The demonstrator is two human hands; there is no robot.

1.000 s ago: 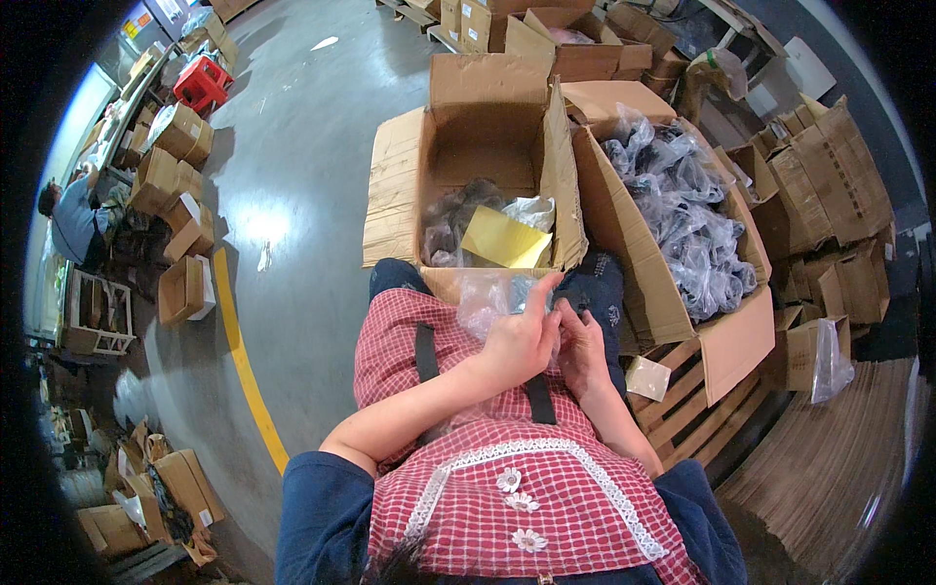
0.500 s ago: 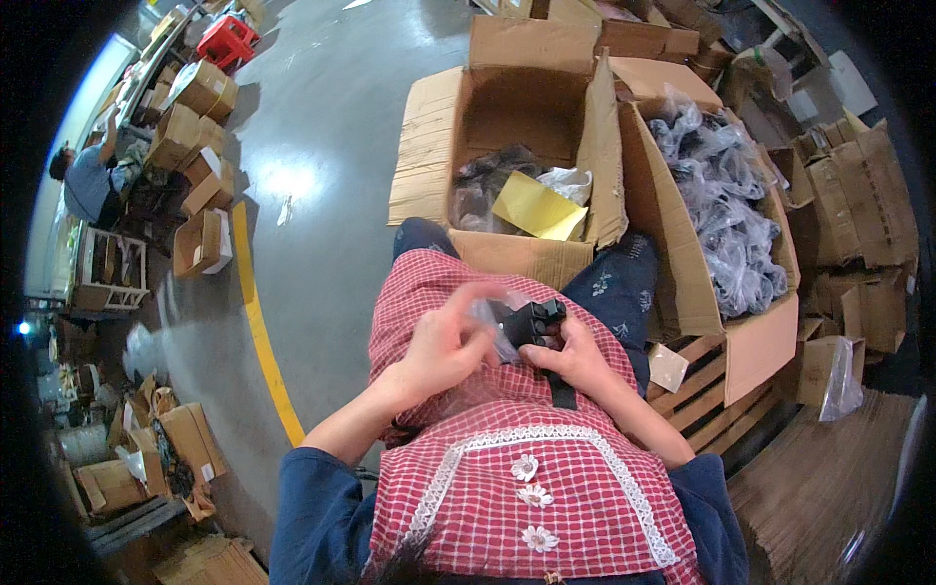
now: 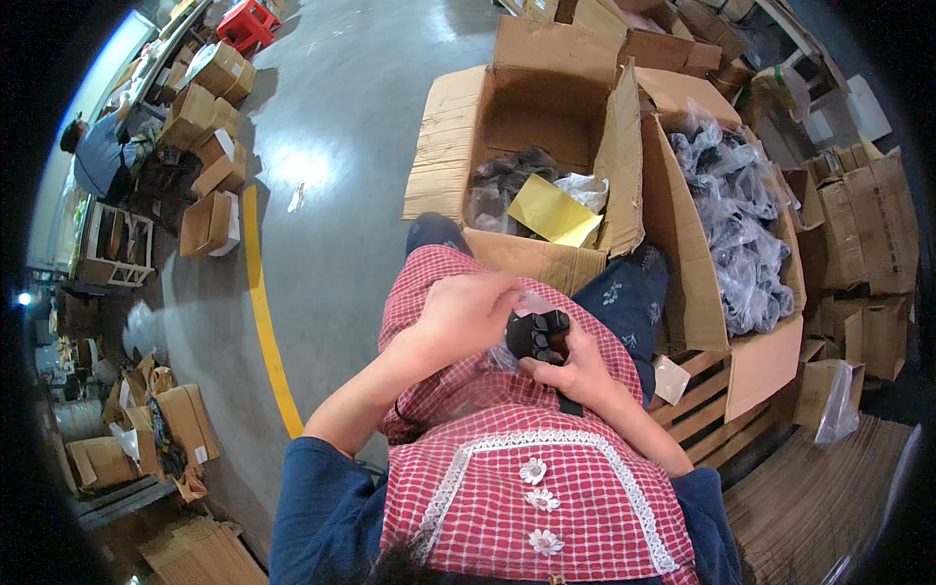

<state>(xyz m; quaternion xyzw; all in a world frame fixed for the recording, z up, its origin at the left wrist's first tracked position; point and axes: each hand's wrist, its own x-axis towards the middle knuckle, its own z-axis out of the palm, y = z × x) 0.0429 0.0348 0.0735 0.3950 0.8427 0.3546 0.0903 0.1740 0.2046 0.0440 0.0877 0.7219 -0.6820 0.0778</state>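
Right hand [image 3: 583, 370] closed round a black part [image 3: 531, 337], partly hidden; left hand [image 3: 462, 312] blurred, its grip we cannot tell.

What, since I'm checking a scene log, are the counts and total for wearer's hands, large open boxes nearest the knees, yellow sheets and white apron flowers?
Wearer's hands: 2
Large open boxes: 2
Yellow sheet: 1
White apron flowers: 3
Total: 8
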